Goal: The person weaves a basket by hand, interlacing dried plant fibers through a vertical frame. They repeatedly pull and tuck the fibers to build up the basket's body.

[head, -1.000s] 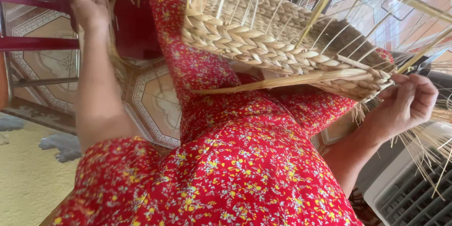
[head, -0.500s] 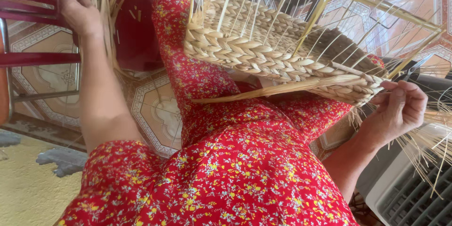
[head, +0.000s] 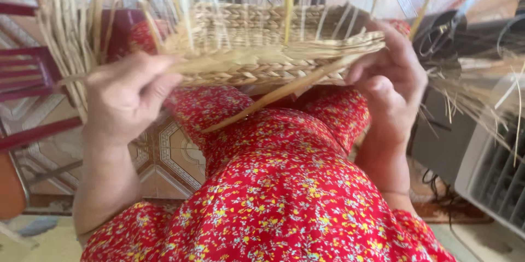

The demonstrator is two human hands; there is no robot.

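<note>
Both hands grip the woven straw basket (head: pixel 273 49) in the head view. Left hand (head: pixel 128 98), at about nine o'clock of the basket, is clenched on its braided rim, thumb lying along the edge, with loose upright straw stalks (head: pixel 71 38) just beside it at ten o'clock. Right hand (head: pixel 391 79), at three o'clock, curls its fingers over the opposite end of the rim, grasping the weave where a flat straw strand (head: pixel 273 98) runs out slanting down toward seven o'clock. The basket sits high in the picture, held above the lap, which is covered by a red flowered dress (head: pixel 273 196). More loose straw (head: pixel 476 98) fans out at three o'clock beyond the right hand. A dark red chair (head: pixel 27 76) stands at nine o'clock over a patterned tile floor (head: pixel 175 152), and a grey slatted appliance (head: pixel 492 174) lies at four o'clock.
</note>
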